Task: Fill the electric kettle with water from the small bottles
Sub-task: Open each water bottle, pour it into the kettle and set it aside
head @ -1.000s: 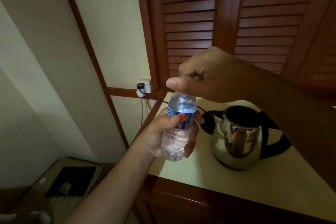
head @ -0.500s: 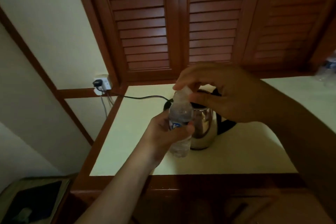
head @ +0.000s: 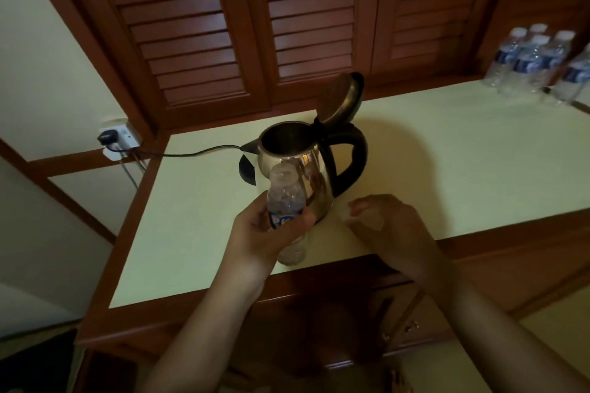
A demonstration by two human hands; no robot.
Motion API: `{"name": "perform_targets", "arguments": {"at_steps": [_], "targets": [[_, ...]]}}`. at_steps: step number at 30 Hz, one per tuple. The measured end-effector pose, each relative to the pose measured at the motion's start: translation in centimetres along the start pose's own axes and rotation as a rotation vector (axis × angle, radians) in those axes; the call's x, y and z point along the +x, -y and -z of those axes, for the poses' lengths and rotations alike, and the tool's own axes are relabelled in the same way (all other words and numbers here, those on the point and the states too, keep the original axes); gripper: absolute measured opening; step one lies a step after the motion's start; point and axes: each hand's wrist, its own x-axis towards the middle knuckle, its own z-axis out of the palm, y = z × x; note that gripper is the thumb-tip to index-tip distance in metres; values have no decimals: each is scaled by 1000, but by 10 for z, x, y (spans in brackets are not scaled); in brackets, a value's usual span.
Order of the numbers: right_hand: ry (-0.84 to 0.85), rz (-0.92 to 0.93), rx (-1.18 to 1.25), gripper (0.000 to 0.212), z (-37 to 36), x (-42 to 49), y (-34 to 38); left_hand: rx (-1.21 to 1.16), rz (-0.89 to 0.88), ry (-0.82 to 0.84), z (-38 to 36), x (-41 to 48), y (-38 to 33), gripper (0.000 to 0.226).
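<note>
My left hand (head: 265,233) grips the small water bottle (head: 284,198) round its label, upright, mouth uncapped, right in front of the electric kettle (head: 297,163) at its 6 o'clock. The kettle sits on the pale surface (head: 447,153), lid (head: 343,99) flipped up. My right hand (head: 389,226) hovers low at the kettle's 4 o'clock, fingers curled; whether they pinch anything, I can't tell. The cord (head: 191,153) runs off to 9 o'clock, and more bottles (head: 530,64) stand at 2 o'clock.

Louvered wooden doors (head: 198,25) back the pale countertop (head: 447,153); a black plug (head: 107,138) sits in the wall socket (head: 124,136).
</note>
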Motion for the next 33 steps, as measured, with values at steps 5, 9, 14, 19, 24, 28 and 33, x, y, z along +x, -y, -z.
{"name": "perform_targets", "arguments": {"at_steps": [5,9,14,19,24,28,33], "targets": [[63,88,-118,17,-22,0,-29,9,35,-34,-1,-5,4,40],[59,-48,-76,41,-16,-2,-23,30,47,-45,1,-9,0,39],[233,-122,-450,97,-14,3,-22,79,8,-87,10,-16,-2,34],[362,-96,-573,105,-18,8,-22,238,-105,-163,18,-19,-11,35],[399,-78,-639,107,-18,11,-23,396,-156,-191,26,-8,-27,45],[394,-71,-658,103,-17,12,-21,519,-202,-215,33,9,-45,53],[400,-81,-682,103,-18,11,-21,819,-215,-248,43,34,-70,96]]}}
